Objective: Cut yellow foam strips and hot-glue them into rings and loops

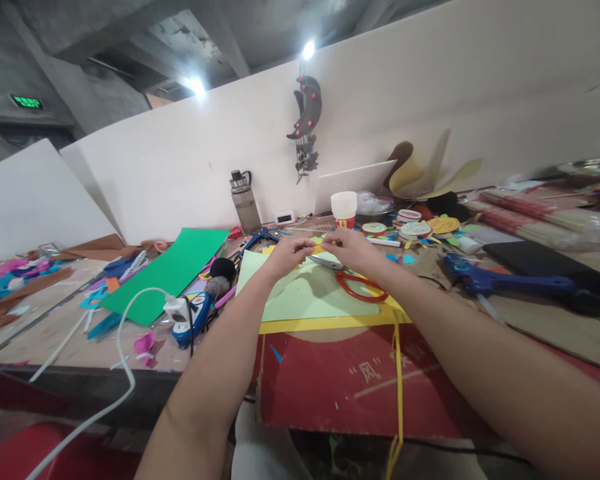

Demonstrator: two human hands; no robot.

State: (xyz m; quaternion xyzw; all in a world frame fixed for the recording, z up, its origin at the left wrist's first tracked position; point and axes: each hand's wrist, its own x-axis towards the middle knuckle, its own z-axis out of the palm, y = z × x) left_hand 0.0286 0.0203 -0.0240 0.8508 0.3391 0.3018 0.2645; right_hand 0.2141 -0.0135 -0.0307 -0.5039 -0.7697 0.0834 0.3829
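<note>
Left hand (287,253) and right hand (353,248) pinch a small yellow paper scrap (319,249) from both sides, steadying it above a pale green paper sheet (305,303) on the desk (555,330). Red-handled scissors (360,287) lie close under the right hand.

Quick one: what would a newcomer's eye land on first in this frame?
The left hand and right hand meet mid-table, both pinching a small yellow paper scrap above a pale green paper sheet, with red-handled scissors lying just under the right hand. Next come the bright green sheet slanting at left and the dark crescent-moon ornament hanging on the white back board.
</note>
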